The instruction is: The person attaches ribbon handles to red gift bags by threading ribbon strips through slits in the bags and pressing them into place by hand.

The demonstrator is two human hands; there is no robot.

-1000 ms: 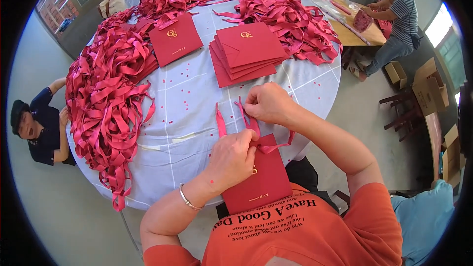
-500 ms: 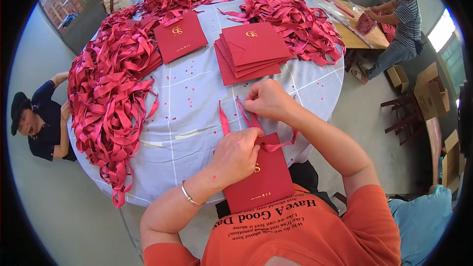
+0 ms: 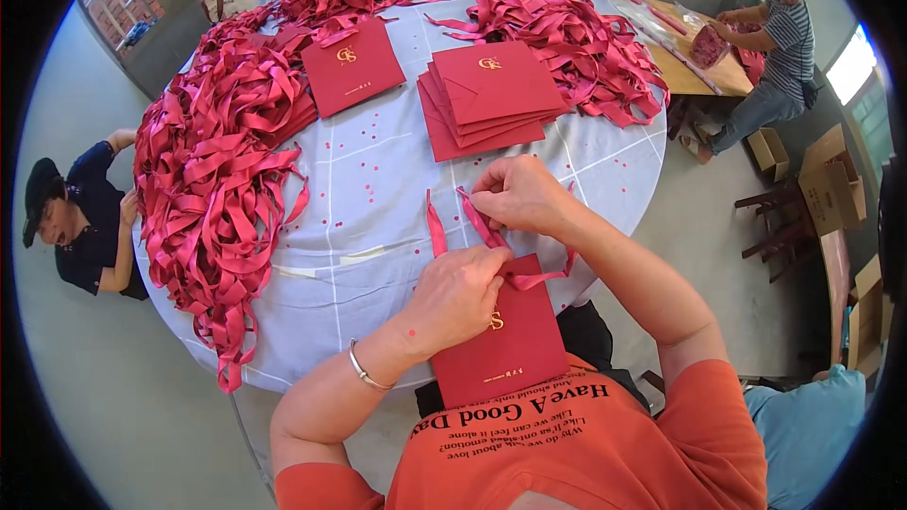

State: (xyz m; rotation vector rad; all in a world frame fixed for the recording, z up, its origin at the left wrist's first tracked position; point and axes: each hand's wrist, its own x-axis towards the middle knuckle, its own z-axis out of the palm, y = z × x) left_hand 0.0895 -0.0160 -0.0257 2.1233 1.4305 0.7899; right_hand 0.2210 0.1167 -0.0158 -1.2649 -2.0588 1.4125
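A flat red paper gift bag [image 3: 520,345] with gold print lies against my body at the table's near edge. Fingers closed, my left hand [image 3: 453,295] grips the bag at its top edge. My right hand [image 3: 520,195], just beyond that edge, pinches a pink-red ribbon [image 3: 479,223] between thumb and forefinger. Another ribbon end [image 3: 436,227] stands up on the left, past my left knuckles. A ribbon loop [image 3: 546,278] hangs over the bag's upper right corner. My left fingers hide part of the bag's top.
A stack of red bags [image 3: 496,85] lies ahead, with another bag [image 3: 354,68] to its left. Ribboned bags are heaped [image 3: 222,170] along the left and far sides of the round table [image 3: 378,321]. Red dots are scattered on the cloth. One person [image 3: 85,212] is at left; another [image 3: 784,47] works far right.
My view has shifted slightly, so the table sits a little further right. Both hands keep nearly the same grip, with the ribbon still pinched in my right fingers.
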